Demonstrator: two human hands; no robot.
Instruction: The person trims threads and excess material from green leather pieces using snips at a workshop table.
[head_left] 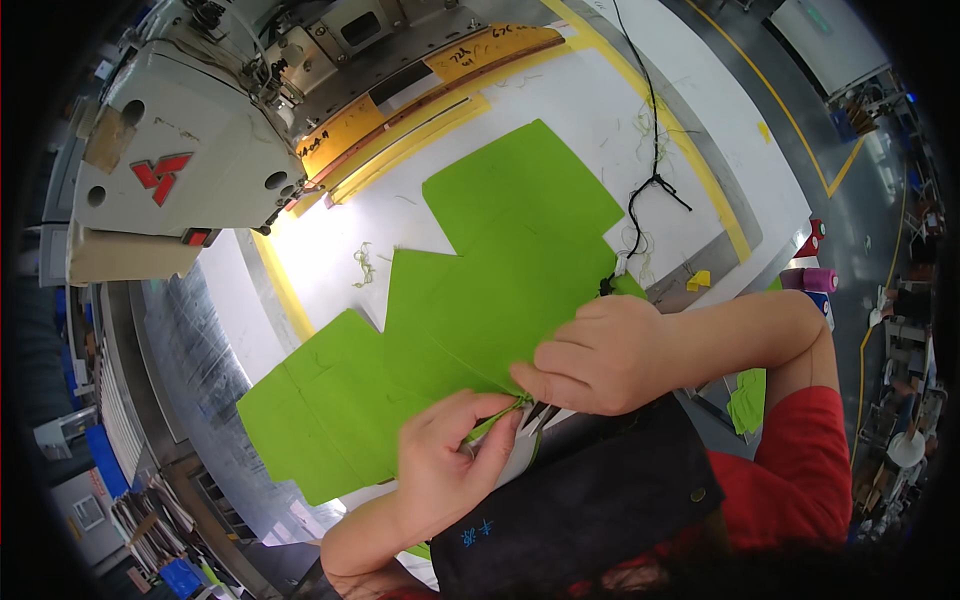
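Note:
A bright green fabric piece (490,300) with notched, angular edges lies spread over the white work surface. At its near edge, my left hand (450,445) pinches a gathered bit of the fabric between thumb and fingers. My right hand (610,355) is closed around a small pair of thread snips; their dark blades (541,414) point at the pinched edge, beside my left fingertips. The handle is mostly hidden under my fingers. A knotted black cord (655,120) runs from the top of the view down to my right hand.
A sewing machine head (190,165) stands at the upper left, its light shining on the table. Yellow tape (690,150) borders the white surface. Loose green threads (364,265) lie near the fabric. Thread spools (818,280) sit at the right edge.

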